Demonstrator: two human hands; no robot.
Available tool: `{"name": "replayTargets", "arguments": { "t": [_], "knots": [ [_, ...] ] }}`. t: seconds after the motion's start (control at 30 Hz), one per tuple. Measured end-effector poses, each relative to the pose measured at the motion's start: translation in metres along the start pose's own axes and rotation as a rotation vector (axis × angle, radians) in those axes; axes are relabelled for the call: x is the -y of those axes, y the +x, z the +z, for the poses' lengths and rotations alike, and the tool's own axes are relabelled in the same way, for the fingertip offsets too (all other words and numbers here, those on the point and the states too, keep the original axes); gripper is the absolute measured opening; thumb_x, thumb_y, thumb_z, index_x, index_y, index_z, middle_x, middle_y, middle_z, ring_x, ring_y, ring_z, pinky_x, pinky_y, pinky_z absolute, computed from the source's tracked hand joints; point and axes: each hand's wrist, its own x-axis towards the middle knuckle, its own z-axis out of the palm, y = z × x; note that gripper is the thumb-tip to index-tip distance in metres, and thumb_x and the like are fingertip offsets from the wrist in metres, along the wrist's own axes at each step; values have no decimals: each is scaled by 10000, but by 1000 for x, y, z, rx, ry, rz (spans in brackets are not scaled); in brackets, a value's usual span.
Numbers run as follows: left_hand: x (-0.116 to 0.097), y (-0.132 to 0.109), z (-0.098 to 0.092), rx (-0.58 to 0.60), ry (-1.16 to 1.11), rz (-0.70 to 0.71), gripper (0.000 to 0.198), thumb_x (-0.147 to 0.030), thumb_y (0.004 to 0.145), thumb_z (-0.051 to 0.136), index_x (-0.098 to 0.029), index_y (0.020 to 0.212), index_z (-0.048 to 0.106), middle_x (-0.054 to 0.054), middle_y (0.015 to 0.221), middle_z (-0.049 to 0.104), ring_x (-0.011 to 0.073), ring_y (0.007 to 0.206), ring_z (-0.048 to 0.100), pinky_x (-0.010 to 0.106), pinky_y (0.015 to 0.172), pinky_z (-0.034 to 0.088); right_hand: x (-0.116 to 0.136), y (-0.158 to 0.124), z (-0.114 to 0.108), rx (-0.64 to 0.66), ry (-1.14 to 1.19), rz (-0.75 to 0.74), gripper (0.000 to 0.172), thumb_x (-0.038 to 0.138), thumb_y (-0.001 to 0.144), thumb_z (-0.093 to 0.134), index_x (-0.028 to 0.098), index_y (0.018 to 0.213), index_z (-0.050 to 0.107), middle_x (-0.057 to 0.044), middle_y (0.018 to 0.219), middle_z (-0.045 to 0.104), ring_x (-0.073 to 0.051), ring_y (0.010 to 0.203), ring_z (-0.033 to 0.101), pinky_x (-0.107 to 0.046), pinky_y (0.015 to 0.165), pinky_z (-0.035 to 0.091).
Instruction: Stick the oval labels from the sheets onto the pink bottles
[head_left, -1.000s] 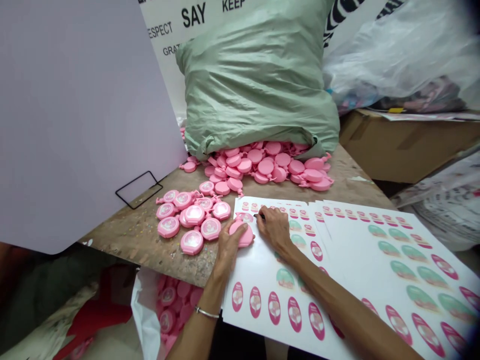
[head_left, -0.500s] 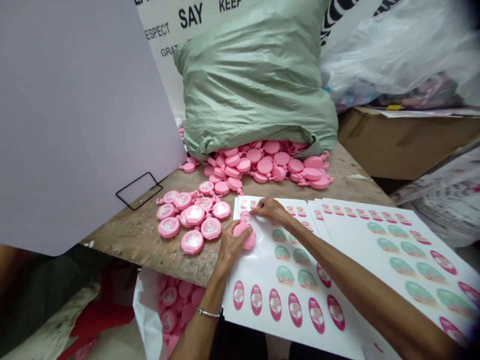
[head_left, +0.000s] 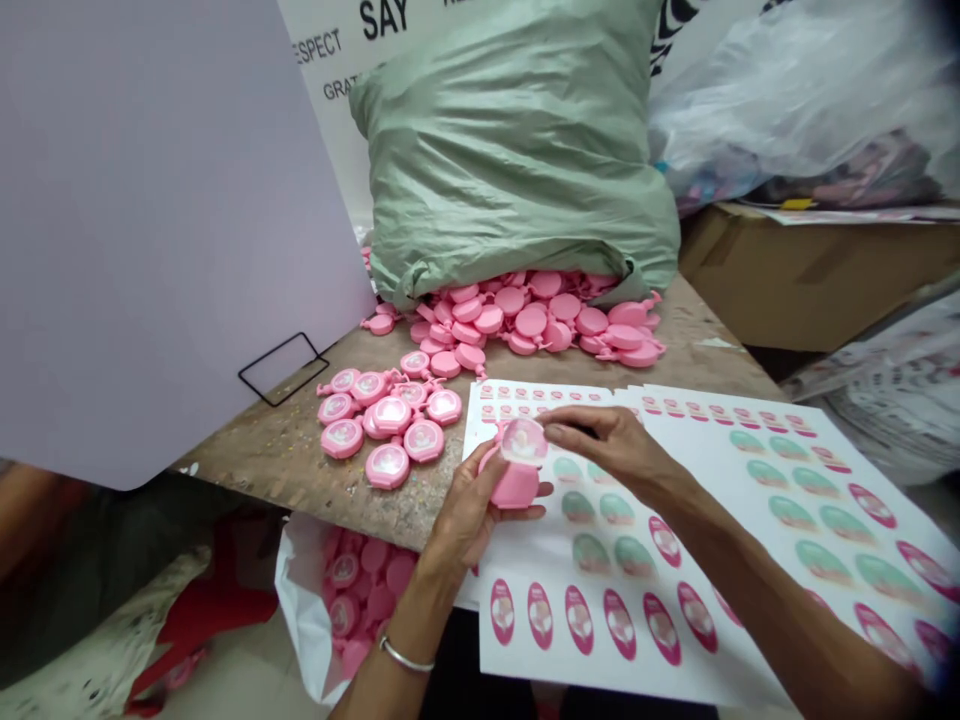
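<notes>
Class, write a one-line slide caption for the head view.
Left hand holding a pink case, right hand pinching a label over it, above printed sheets.

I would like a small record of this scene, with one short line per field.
Left hand: holds a pink piece
Right hand: pinches a sticker over that piece
Under hands: sticker sheets
Left of sheets: stickered pieces, clustered on the table
Behind: green bag, plain pieces at its mouth

The counter (head_left: 262, 465) bears printed sheets (head_left: 536, 550) beneath the right hand (head_left: 607, 445), pink cases (head_left: 392, 415) leftward and beyond, a green sack (head_left: 517, 150) farther.
</notes>
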Motion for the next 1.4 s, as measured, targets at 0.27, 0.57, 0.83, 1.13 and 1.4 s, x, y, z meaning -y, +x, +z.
{"name": "replayTargets", "arguments": {
  "t": [0.27,0.57,0.83,1.13,1.4],
  "knots": [
    [3,-11,26,53,15,-122,508,-526,893,480,-138,1206,582,160,1065,676,259,882,694,338,619,599,-7,-53,-4,-2,-122,2,319,489,802,636,225,940,750,-43,934,733,-217,849,657,-321,722,508],
    [-1,-10,35,65,67,-152,490,-501,922,435,-122,1188,596,150,1003,701,244,844,708,341,643,602,-9,-57,-9,-43,-148,-11,325,497,771,662,226,925,756,-34,869,727,-177,742,628,-299,656,489],
    [-4,-7,33,92,60,-157,492,-497,937,394,-129,1205,579,148,994,705,245,832,711,353,645,602,-9,-55,-9,-29,-157,7,309,485,773,673,235,937,750,-27,913,733,-184,793,645,-300,699,496],
    [-4,-8,30,123,30,-172,563,-549,932,346,-128,1244,554,166,1013,703,269,837,713,383,638,599,-7,-55,-8,-37,-187,-6,323,501,777,658,231,930,749,-38,904,734,-189,760,639,-311,672,493],
    [-5,-8,29,144,16,-170,578,-565,929,336,-132,1237,563,163,1020,704,277,868,709,393,659,596,-6,-55,-8,-33,-193,-28,309,487,784,658,237,943,747,-31,887,732,-178,743,637,-298,656,486]
  ]
}}
